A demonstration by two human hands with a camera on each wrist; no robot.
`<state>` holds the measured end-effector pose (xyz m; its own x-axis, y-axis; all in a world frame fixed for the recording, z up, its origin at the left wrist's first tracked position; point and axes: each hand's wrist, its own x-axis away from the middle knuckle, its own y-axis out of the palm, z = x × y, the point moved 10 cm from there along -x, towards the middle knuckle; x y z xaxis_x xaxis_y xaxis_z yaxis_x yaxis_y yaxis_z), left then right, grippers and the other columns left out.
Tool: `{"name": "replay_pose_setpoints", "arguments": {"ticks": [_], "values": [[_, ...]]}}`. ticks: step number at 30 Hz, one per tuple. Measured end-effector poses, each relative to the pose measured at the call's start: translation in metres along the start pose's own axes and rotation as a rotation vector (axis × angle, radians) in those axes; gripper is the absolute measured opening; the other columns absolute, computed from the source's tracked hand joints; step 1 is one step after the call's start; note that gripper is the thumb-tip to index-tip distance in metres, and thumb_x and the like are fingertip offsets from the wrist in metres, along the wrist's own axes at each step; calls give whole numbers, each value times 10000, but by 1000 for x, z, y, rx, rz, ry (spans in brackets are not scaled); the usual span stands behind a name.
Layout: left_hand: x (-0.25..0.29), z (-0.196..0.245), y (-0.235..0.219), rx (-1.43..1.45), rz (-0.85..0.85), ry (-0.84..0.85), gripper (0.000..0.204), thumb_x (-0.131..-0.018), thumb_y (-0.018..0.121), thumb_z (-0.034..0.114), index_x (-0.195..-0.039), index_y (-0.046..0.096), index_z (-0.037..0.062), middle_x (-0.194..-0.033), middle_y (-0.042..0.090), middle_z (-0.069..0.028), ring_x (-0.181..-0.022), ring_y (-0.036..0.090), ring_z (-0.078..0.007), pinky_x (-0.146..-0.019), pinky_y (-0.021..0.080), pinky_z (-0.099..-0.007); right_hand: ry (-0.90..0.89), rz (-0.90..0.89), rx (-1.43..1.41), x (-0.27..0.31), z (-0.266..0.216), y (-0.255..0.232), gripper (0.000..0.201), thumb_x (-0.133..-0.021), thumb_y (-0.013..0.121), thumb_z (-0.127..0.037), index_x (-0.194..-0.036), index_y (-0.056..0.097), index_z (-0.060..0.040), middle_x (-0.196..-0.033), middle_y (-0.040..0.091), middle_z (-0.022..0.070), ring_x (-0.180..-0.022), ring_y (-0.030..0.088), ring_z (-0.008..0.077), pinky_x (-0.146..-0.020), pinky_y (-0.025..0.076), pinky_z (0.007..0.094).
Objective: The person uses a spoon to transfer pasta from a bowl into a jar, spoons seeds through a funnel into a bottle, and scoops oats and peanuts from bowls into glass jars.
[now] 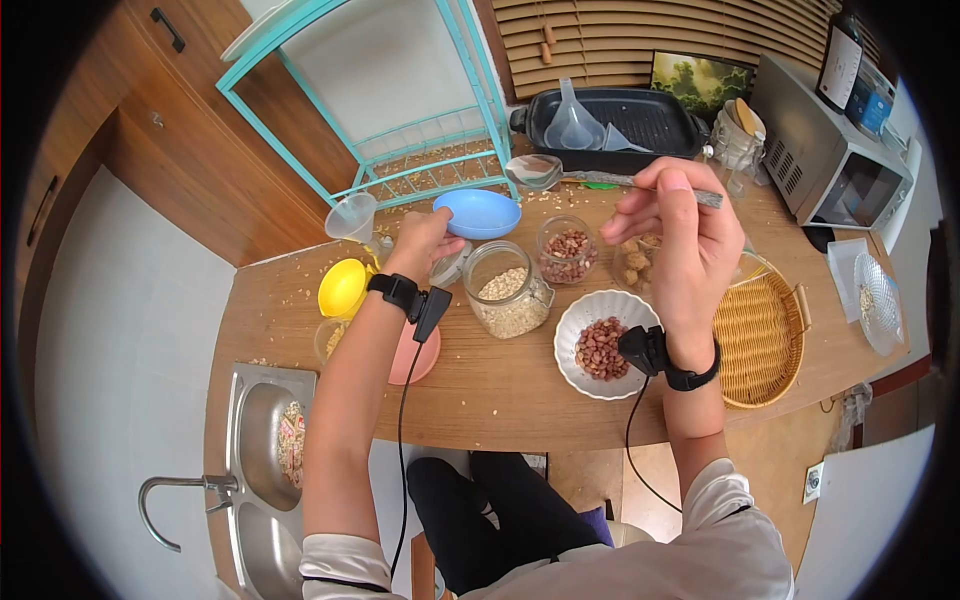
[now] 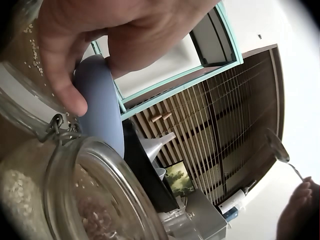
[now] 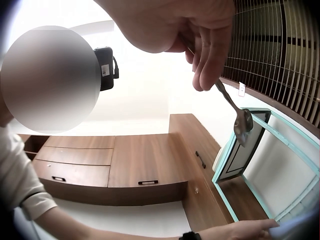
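A blue bowl [image 1: 484,214] is pinched at its left rim by the left hand [image 1: 424,243]; the left wrist view shows the left hand [image 2: 115,35] with thumb and fingers on the blue bowl [image 2: 98,102]. Raised above the worktop, the right hand [image 1: 690,225] grips a metal spoon [image 1: 535,172] by its handle, the spoon's head pointing left. In the right wrist view the right hand [image 3: 185,30] holds the spoon [image 3: 242,122]. Below the hands stand a glass jar of oats [image 1: 510,300], a smaller jar of reddish nuts [image 1: 567,250] and a white fluted bowl [image 1: 570,365] with similar pieces.
A wicker basket [image 1: 762,335] lies at the right, near a microwave [image 1: 835,150]. Behind are a black pan [image 1: 670,108] with funnels and a turquoise rack [image 1: 400,185]. Yellow [image 1: 343,288] and pink [image 1: 418,357] bowls stand left, beyond them a sink [image 1: 262,440].
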<state>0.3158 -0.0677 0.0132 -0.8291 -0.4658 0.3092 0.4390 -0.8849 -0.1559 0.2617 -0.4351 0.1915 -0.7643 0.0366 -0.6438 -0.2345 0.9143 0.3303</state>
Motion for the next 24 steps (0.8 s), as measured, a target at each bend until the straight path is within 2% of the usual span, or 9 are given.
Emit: {"name": "replay_pose_setpoints", "arguments": {"ticks": [5,7,8,10,14,16,20,22,24], "values": [[-22,-9,3,-71,-1,-48,300,-923,611,179,-1006,575,-107,-889,643,-157,-697,645,-182,-621,589,-264,-15,15,46,0,-8,-7,203,-1021,508,-134,-976,619,30,-757,654,82,-621,658,129,-556,541,240],[-30,-14,1,-178,14,-83,254,-912,630,202,-918,598,-50,-775,636,-102,-623,603,-126,-564,536,-230,-43,14,50,1,-13,-8,204,-1018,509,-133,-968,620,32,-748,656,82,-614,659,128,-549,537,237],[-31,-15,1,-179,15,-84,254,-912,630,202,-918,598,-50,-775,636,-102,-623,603,-126,-564,536,-230,-41,15,49,2,-14,-8,204,-1018,509,-133,-968,620,32,-748,656,82,-614,659,128,-549,537,237],[-34,-15,2,-197,36,-84,225,-874,638,163,-818,607,-53,-694,639,-130,-496,544,-102,-426,447,-240,-57,34,51,3,-16,-9,200,-1015,514,-130,-961,620,31,-746,657,82,-611,659,125,-547,534,234],[-51,-23,-2,-243,-10,-87,249,-857,650,180,-783,616,-56,-703,656,-165,-477,520,-107,-394,407,-247,-61,28,66,1,-16,-10,197,-1013,516,-125,-956,621,32,-744,659,76,-610,658,117,-543,529,228],[-48,-24,-2,-320,-21,-97,285,-872,669,234,-734,629,-12,-569,528,-28,-454,456,-79,-388,353,-250,-73,34,116,1,-16,-10,192,-1010,516,-118,-955,621,32,-745,661,68,-608,656,107,-540,525,222],[-42,-21,-1,-365,6,-92,273,-846,683,222,-735,639,-24,-567,516,-28,-454,462,-93,-386,331,-257,-85,31,119,3,-16,-8,191,-1009,516,-116,-955,623,32,-745,663,67,-603,655,103,-536,523,218],[-53,-24,-6,-462,34,-93,248,-807,650,105,-877,663,-132,-747,671,-190,-576,647,-231,-437,491,-365,-96,34,131,3,-17,-7,189,-1008,518,-114,-953,624,33,-741,664,70,-599,657,107,-533,521,217],[-61,-30,-5,-499,21,-88,230,-810,677,142,-832,662,-86,-694,627,-127,-528,582,-182,-416,440,-326,-100,15,163,3,-18,-6,212,-1021,495,-136,-973,612,34,-761,654,86,-602,655,134,-537,521,231]]}}
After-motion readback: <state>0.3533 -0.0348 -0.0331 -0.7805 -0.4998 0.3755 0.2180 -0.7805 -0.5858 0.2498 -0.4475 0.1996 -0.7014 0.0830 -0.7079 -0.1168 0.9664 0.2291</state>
